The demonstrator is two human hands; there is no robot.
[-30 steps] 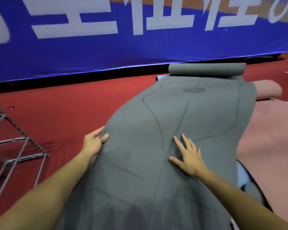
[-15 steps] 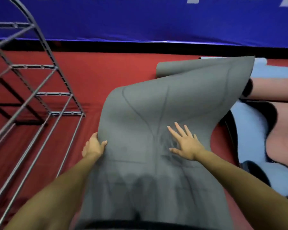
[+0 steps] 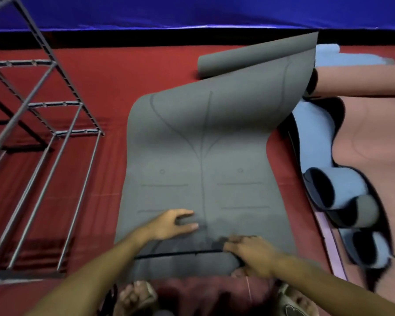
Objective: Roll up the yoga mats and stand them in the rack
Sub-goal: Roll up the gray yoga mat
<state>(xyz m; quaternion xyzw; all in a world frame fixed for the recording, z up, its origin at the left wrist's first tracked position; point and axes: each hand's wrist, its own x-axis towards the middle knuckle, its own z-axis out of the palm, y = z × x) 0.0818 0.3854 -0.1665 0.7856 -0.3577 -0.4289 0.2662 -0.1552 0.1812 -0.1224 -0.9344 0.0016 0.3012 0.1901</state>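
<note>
Both hands have come back from the middle of the grey mat (image 3: 203, 156) to its near end, where a short length is now folded over into the start of a roll. Half a second ago the right hand lay flat with fingers spread on the mat's centre and the left hand held its left edge; now the left hand (image 3: 171, 223) rests on the mat's upper face just beyond the fold, its grip released, fingers straight and pointing right, thumb apart from them. The right hand (image 3: 251, 254) sits on the folded end toward its right side, its grip grasping the rolled edge, with fingers curled over the top and the thumb under the near side. A dark line of the mat's underside shows along the fold between the hands. The grey mat lies lengthwise on the red floor (image 3: 96, 87), running away from the person; its far end bulges upward and folds back, with a loose curl touching the floor near the blue banner (image 3: 192, 10) at the floor's far edge. A metal rack (image 3: 55, 124) stands on the floor to the left, apart from the mat. Along the floor's right edge lie a pink mat (image 3: 374, 144) and a light blue mat (image 3: 315, 137), the blue one partly curled into loose rolls beside the grey mat's right edge. The picture is somewhat blurred around the right hand.
</note>
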